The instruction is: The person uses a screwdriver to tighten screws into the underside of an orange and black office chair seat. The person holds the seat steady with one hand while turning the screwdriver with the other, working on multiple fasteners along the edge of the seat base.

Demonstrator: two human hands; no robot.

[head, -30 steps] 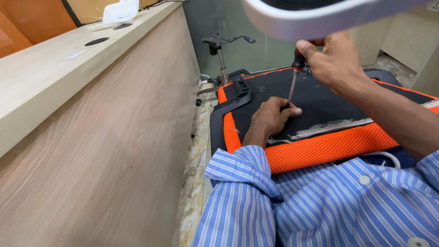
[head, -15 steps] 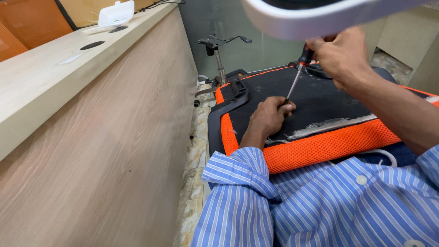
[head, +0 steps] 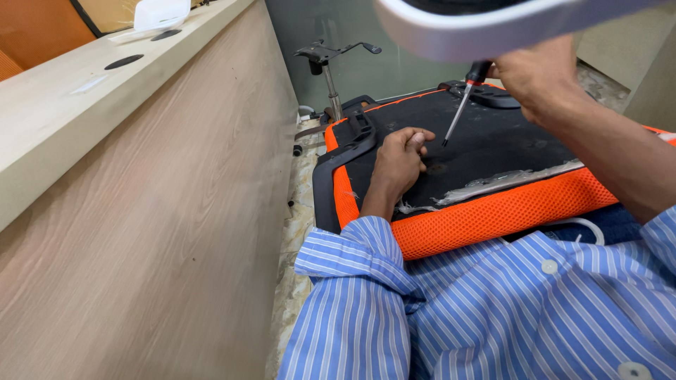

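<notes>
The seat (head: 493, 169) is lying upside down across the person's lap: a stiff black underside, soft orange mesh edging, probably bulky, best gripped by its rigid rim. The left hand (head: 398, 159) is resting on it, fingers loosely curled. The right hand (head: 539, 79) is clasping the screwdriver (head: 461, 104) by its handle, tip hovering just beside the left fingers.
</notes>
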